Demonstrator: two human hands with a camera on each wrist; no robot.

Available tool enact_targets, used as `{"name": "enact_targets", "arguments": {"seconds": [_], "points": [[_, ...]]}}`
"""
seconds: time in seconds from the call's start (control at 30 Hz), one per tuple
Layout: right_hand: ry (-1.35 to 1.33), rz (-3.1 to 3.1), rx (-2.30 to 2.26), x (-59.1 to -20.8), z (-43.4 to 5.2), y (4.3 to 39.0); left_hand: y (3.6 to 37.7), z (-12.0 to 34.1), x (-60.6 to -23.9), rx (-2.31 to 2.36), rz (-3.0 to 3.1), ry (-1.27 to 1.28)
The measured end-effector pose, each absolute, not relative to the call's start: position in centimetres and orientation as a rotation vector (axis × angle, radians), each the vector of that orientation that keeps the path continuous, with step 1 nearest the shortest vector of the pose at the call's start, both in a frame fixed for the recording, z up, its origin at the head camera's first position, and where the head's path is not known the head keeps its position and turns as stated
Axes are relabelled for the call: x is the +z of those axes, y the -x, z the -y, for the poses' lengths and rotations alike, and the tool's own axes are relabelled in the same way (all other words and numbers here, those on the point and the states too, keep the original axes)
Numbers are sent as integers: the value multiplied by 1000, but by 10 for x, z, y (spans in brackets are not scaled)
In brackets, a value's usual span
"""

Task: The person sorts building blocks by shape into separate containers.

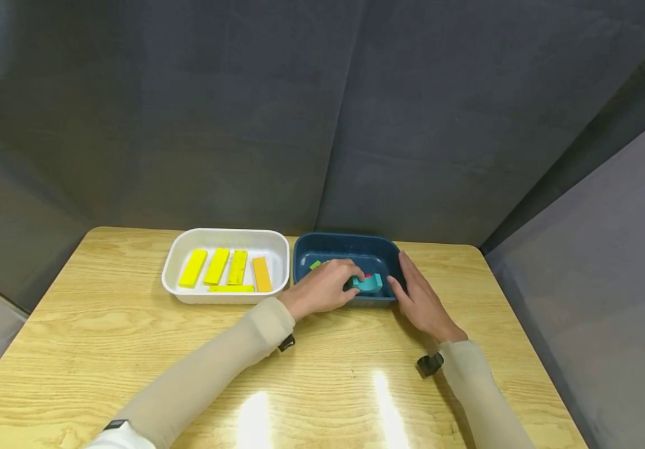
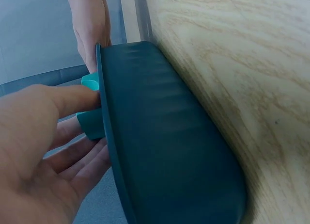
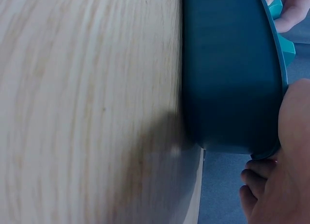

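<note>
In the head view, my left hand (image 1: 325, 288) reaches into a dark blue plastic bin (image 1: 375, 245) and pinches a teal block (image 1: 370, 284) with a curved notch. The left wrist view has the thumb on one side of the teal block (image 2: 92, 123) and the fingers beyond it, just over the rim. At the bin's right end, my right hand (image 1: 426, 305) holds the wall, its thumb over the rim on the inside and its fingers along the outside. Beside my left hand a green block (image 1: 315, 265) shows inside the bin. A small red piece (image 1: 367, 275) peeks out behind the teal block.
Left of the blue bin, close beside it, stands a white bin (image 1: 227, 234). Several yellow blocks (image 1: 193, 268) and an orange block (image 1: 262, 274) lie in it. Both bins are near the back of the wooden table (image 1: 328, 386), before a dark grey curtain (image 1: 232, 125).
</note>
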State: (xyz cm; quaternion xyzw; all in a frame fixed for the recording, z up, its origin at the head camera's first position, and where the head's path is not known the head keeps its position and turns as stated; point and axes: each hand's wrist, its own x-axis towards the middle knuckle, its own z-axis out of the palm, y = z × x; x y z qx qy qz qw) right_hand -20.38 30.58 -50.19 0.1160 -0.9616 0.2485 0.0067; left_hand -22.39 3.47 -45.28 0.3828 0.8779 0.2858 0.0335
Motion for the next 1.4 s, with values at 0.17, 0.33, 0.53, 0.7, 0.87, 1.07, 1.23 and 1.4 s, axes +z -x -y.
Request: {"name": "enact_targets", "arguments": {"seconds": [0.17, 0.33, 0.53, 0.7, 0.87, 1.07, 1.23, 1.4], "points": [[-373, 3009, 779, -502, -305, 204, 224, -35, -453, 868, -2699, -1182], [-384, 3002, 807, -502, -305, 203, 223, -33, -455, 839, -2684, -1169], [-384, 3006, 820, -503, -306, 203, 220, -27, -456, 830, -2688, -1131], [-366, 3015, 806, -503, -307, 204, 213, -22, -456, 833, -2709, -1143], [-358, 3015, 798, -505, -307, 204, 203, -16, -456, 804, -2737, -1173], [-364, 3019, 803, -504, -307, 204, 191, -9, -459, 795, -2760, -1209], [-366, 3017, 808, -504, -307, 204, 182, -1, -461, 828, -2784, -1277], [-368, 3009, 803, -502, -307, 204, 170, 10, -462, 923, -2788, -1324]]}}
